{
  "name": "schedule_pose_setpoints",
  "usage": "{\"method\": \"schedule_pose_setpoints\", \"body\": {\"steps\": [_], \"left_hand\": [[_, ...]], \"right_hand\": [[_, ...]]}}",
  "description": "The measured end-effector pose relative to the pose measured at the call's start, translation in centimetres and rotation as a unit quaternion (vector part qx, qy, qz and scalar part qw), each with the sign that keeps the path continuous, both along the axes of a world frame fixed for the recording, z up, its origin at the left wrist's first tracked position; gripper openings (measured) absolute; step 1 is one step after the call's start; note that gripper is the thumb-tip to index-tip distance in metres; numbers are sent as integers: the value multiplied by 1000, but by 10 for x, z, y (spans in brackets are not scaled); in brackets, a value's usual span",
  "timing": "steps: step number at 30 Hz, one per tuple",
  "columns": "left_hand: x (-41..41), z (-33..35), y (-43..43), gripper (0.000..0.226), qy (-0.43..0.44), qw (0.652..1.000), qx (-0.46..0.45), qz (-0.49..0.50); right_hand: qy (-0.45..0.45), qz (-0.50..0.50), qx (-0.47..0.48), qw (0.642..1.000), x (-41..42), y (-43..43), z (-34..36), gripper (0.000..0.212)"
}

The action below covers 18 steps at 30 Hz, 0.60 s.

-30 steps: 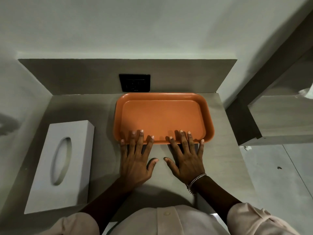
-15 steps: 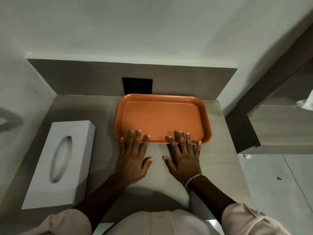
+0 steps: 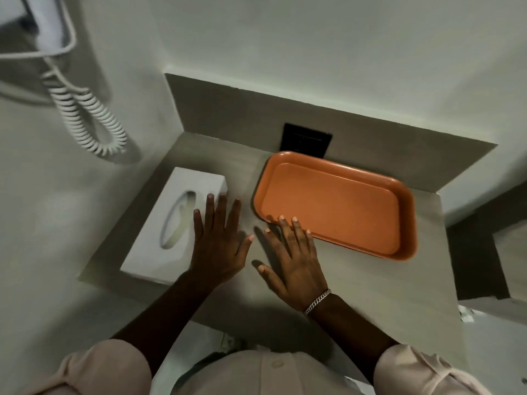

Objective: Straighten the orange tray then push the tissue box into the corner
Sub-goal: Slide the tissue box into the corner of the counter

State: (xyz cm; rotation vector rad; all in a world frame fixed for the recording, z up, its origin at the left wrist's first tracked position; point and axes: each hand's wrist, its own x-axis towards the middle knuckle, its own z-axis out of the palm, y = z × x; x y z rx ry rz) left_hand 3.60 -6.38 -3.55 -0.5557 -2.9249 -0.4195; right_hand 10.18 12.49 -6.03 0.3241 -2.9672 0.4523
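Observation:
The orange tray [image 3: 336, 203] lies empty on the grey counter [image 3: 356, 286], its far edge against the back panel. A white tissue box [image 3: 159, 220] with an oval slot lies at the counter's left side, short of the back left corner. My left hand [image 3: 218, 243] is flat and spread, fingers over the box's right edge. My right hand [image 3: 293, 255] is also spread, its fingertips resting on the tray's near left rim. Neither hand holds anything.
A black socket plate [image 3: 306, 141] sits in the back panel behind the tray. A white wall unit with a coiled cord [image 3: 88, 121] hangs on the left wall above the box. A wooden ledge [image 3: 507, 252] stands to the right.
Both hands have left the tray's front rim and swung left; my left hand has reached the tissue box. The camera has turned left, so the tray now appears slanted.

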Motion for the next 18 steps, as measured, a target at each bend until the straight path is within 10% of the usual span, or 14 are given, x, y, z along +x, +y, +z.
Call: {"method": "schedule_pose_setpoints", "body": {"steps": [18], "left_hand": [[-4, 3, -64, 122, -106, 948, -13, 300]], "right_hand": [[-123, 169, 104, 972, -60, -53, -30, 85]]}}
